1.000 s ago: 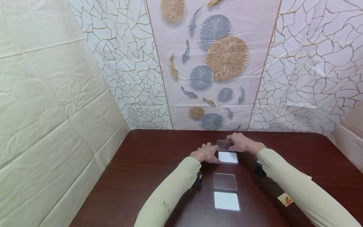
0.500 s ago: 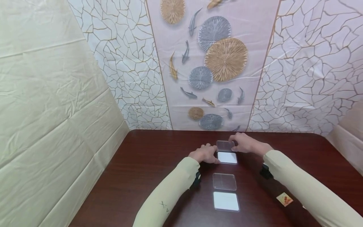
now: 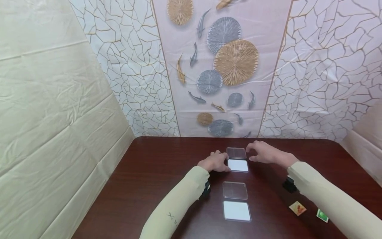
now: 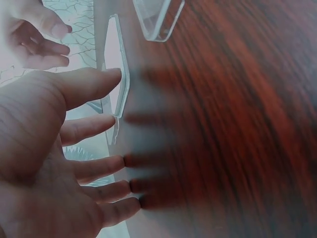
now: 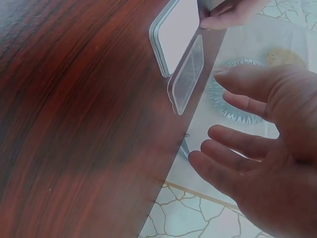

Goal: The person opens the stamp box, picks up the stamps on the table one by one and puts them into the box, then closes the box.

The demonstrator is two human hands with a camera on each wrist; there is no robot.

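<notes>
A far clear square case with a white face (image 3: 237, 165) lies flat on the table. Against its left side rests my left hand (image 3: 215, 161), fingers spread. The left wrist view has that thumb and index finger right at the case's edge, the other fingertips down on the wood. Just behind the case lies a clear square lid (image 3: 236, 153). My right hand (image 3: 262, 152) is apart from this lid, to its right, fingers loosely bent and holding nothing; the right wrist view has a gap between fingertips and lid (image 5: 189, 74).
Nearer the body lie a second clear lid (image 3: 235, 190) and a second white-faced case (image 3: 237, 210). To the right, an orange-patterned card (image 3: 297, 208) and a green card (image 3: 322, 215) lie beside the right forearm. A patterned cloth (image 3: 222, 83) hangs behind the dark table (image 3: 161, 186).
My right hand has drawn back rightward off the far lid, which stays behind the case. The right sleeve has shifted right, uncovering the cards more. My left hand keeps its place.
</notes>
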